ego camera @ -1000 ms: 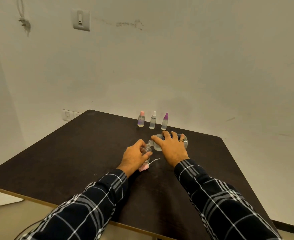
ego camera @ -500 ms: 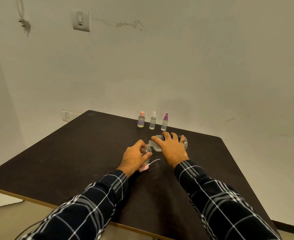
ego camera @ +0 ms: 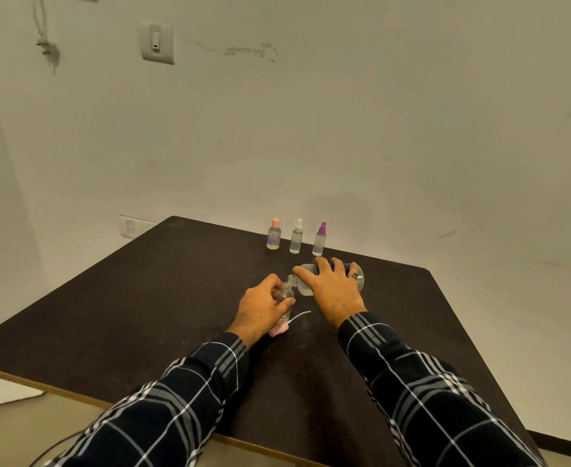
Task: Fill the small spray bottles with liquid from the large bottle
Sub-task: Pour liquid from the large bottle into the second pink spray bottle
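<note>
Large bottle tipped, mouth at small bottle; clear liquid inside.

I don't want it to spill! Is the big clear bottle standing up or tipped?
Tipped. The large clear plastic bottle lies almost sideways under the right hand, its neck at the small clear bottle in the left hand.

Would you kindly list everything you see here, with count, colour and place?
Table: one, dark brown, under everything.
Capped small bottles: three, clear, pink, white and purple caps, row near far edge.
Open small bottle: one, clear, upright, mid-table.
Large bottle: one, clear, tipped toward the small bottle's mouth.
Spray cap: one, pink with white tube, lying on the table.
Wall switch: one, white, upper left wall.
Left hand: one, plaid sleeve, holds small bottle.
Right hand: one, ring, grips large bottle.
</note>
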